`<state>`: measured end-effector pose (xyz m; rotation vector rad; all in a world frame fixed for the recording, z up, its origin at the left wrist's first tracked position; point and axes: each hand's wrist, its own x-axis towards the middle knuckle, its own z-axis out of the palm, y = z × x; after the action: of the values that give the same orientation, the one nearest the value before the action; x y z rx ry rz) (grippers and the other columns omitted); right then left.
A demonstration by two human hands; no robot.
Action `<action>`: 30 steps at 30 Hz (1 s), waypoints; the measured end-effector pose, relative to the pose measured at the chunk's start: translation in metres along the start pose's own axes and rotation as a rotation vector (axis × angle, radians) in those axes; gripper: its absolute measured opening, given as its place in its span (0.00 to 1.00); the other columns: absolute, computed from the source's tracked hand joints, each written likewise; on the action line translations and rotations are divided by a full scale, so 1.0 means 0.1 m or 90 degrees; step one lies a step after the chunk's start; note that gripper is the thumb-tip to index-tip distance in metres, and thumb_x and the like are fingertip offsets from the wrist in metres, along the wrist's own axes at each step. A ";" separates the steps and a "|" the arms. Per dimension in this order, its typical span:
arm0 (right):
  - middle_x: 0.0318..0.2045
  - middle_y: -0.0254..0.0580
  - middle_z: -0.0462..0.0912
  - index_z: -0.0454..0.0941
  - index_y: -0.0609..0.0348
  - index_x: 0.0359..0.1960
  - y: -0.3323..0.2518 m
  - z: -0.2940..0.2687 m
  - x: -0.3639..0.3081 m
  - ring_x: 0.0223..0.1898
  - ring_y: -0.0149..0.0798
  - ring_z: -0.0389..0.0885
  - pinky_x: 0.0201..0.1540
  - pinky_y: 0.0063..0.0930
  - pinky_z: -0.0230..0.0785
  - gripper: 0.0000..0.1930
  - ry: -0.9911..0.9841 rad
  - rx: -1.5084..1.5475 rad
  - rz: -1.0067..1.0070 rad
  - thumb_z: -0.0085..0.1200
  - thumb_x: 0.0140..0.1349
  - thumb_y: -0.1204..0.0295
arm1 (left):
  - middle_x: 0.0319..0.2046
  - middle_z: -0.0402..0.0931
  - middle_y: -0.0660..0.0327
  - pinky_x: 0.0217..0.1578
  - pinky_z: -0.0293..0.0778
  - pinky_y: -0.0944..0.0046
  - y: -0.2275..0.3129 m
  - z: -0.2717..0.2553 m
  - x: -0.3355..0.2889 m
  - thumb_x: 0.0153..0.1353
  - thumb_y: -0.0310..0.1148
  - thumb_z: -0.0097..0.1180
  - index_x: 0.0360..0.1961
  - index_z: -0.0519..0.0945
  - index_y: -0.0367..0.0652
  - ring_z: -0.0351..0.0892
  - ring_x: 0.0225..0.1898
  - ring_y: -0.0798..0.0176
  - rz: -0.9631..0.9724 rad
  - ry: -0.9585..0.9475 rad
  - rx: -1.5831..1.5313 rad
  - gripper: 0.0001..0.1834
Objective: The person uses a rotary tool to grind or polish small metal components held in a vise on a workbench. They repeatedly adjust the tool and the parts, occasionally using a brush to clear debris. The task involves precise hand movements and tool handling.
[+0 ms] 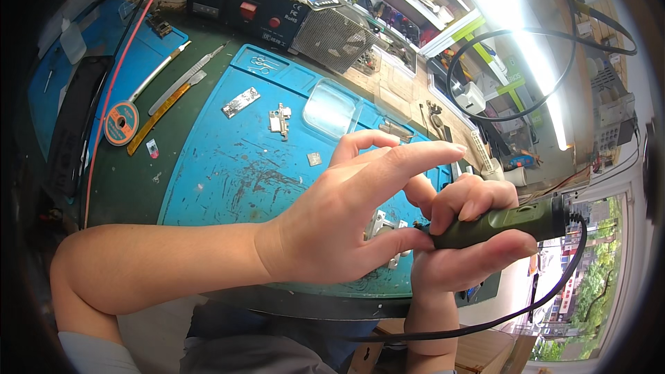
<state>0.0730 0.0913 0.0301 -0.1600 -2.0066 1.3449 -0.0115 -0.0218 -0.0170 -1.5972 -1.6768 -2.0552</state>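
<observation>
A dark green, pen-shaped power tool (530, 220) with a black cable from its rear end lies in my right hand (457, 263). The fingers of that hand are wrapped round its body, and the thumb lies along it. My left hand (332, 215) reaches across, with its thumb and a curled finger closed at the tool's front end. Its index finger stretches out above. Whatever sits in the tool's tip is hidden by the fingers. Below, partly covered by my left hand, a silvery metal fixture (377, 224) rests on the blue work mat (228, 187).
Several small metal parts (279, 122) and a clear plastic tray (332, 109) lie on the mat. Left of it are an orange-centred spool (122, 123), tweezers (187, 76) and a yellow-handled knife (165, 107). A black bench unit (246, 10) stands behind. The tool's cable (540, 303) loops near my right forearm.
</observation>
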 end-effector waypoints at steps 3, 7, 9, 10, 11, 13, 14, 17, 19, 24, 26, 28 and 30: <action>0.19 0.36 0.70 0.62 0.57 0.32 0.00 0.00 0.00 0.20 0.26 0.65 0.27 0.17 0.60 0.39 0.000 -0.004 -0.001 0.37 0.55 0.26 | 0.46 0.81 0.60 0.61 0.56 0.59 0.00 0.00 0.00 0.48 0.27 0.71 0.64 0.66 0.35 0.69 0.57 0.60 -0.003 0.000 0.001 0.41; 0.19 0.36 0.70 0.62 0.57 0.32 0.00 -0.01 0.00 0.20 0.26 0.65 0.27 0.17 0.60 0.39 -0.004 -0.007 -0.002 0.37 0.55 0.26 | 0.47 0.81 0.59 0.61 0.56 0.59 0.00 0.00 0.00 0.48 0.27 0.71 0.64 0.66 0.35 0.69 0.57 0.60 -0.002 0.001 -0.002 0.41; 0.19 0.36 0.70 0.62 0.57 0.33 0.00 -0.01 0.00 0.20 0.26 0.65 0.27 0.17 0.60 0.39 -0.005 -0.005 -0.002 0.37 0.55 0.26 | 0.47 0.81 0.59 0.61 0.56 0.58 0.00 0.00 -0.01 0.48 0.27 0.71 0.64 0.66 0.35 0.68 0.57 0.60 -0.001 0.000 -0.001 0.41; 0.19 0.36 0.70 0.62 0.57 0.33 0.00 -0.01 0.00 0.20 0.26 0.65 0.27 0.17 0.60 0.39 -0.006 -0.004 -0.002 0.37 0.55 0.26 | 0.47 0.81 0.59 0.61 0.56 0.58 0.00 0.00 -0.01 0.48 0.27 0.71 0.64 0.66 0.35 0.68 0.57 0.60 0.000 0.000 -0.001 0.41; 0.19 0.36 0.70 0.62 0.57 0.33 0.00 -0.01 0.00 0.20 0.26 0.65 0.27 0.17 0.60 0.39 -0.008 -0.004 -0.001 0.37 0.54 0.26 | 0.47 0.81 0.59 0.61 0.56 0.58 0.00 0.00 -0.01 0.48 0.27 0.71 0.64 0.66 0.35 0.68 0.57 0.60 0.000 -0.001 -0.001 0.41; 0.19 0.36 0.70 0.62 0.57 0.33 0.00 -0.01 0.00 0.20 0.26 0.65 0.27 0.18 0.60 0.39 -0.011 -0.004 -0.001 0.38 0.54 0.25 | 0.47 0.81 0.59 0.61 0.56 0.58 0.00 0.00 -0.01 0.48 0.27 0.71 0.64 0.66 0.36 0.69 0.57 0.60 0.002 0.000 0.000 0.41; 0.19 0.36 0.70 0.62 0.57 0.33 0.00 -0.01 0.00 0.20 0.26 0.65 0.27 0.18 0.60 0.39 -0.011 -0.004 -0.006 0.37 0.54 0.25 | 0.46 0.81 0.60 0.61 0.56 0.58 0.00 0.00 0.00 0.48 0.27 0.71 0.64 0.66 0.36 0.69 0.57 0.60 0.004 0.001 0.001 0.41; 0.19 0.35 0.70 0.62 0.56 0.33 0.00 -0.02 0.00 0.20 0.26 0.65 0.26 0.18 0.60 0.39 -0.014 -0.006 -0.020 0.36 0.54 0.25 | 0.44 0.82 0.61 0.61 0.56 0.57 0.00 0.00 0.01 0.48 0.28 0.71 0.64 0.66 0.36 0.69 0.56 0.59 0.011 0.004 0.002 0.41; 0.19 0.35 0.70 0.62 0.56 0.33 -0.03 -0.03 0.00 0.20 0.26 0.65 0.26 0.18 0.59 0.39 -0.020 -0.009 -0.029 0.35 0.54 0.25 | 0.42 0.83 0.61 0.60 0.56 0.57 0.01 0.00 0.01 0.48 0.29 0.71 0.64 0.66 0.36 0.70 0.56 0.59 0.012 0.004 -0.004 0.41; 0.18 0.34 0.70 0.62 0.55 0.33 0.00 -0.03 0.00 0.20 0.26 0.66 0.26 0.18 0.59 0.39 -0.022 0.000 -0.018 0.35 0.54 0.25 | 0.40 0.84 0.62 0.60 0.56 0.57 0.01 0.00 0.01 0.48 0.30 0.71 0.64 0.66 0.36 0.70 0.55 0.59 0.010 0.004 0.003 0.42; 0.18 0.34 0.70 0.62 0.55 0.33 0.00 -0.03 0.00 0.20 0.26 0.66 0.26 0.18 0.59 0.39 -0.018 0.000 -0.016 0.36 0.54 0.25 | 0.40 0.84 0.62 0.60 0.56 0.57 0.01 0.00 0.01 0.48 0.30 0.71 0.64 0.66 0.36 0.70 0.55 0.59 0.008 0.003 0.002 0.41; 0.18 0.34 0.70 0.63 0.55 0.33 0.00 -0.03 0.00 0.21 0.25 0.67 0.26 0.17 0.59 0.39 -0.014 0.003 -0.018 0.37 0.53 0.25 | 0.40 0.84 0.62 0.60 0.56 0.57 0.01 0.00 0.01 0.48 0.30 0.71 0.64 0.66 0.36 0.71 0.54 0.59 0.007 -0.001 -0.002 0.41; 0.16 0.31 0.65 0.63 0.53 0.30 -0.01 0.05 -0.01 0.20 0.25 0.60 0.26 0.18 0.53 0.39 0.018 -0.070 -0.050 0.26 0.58 0.25 | 0.41 0.84 0.61 0.60 0.56 0.57 0.01 -0.01 0.01 0.48 0.29 0.71 0.64 0.66 0.35 0.71 0.54 0.59 0.010 -0.007 -0.009 0.41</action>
<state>0.0711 0.0872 0.0291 -0.1481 -2.0423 1.1770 -0.0122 -0.0225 -0.0152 -1.6232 -1.6504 -2.0600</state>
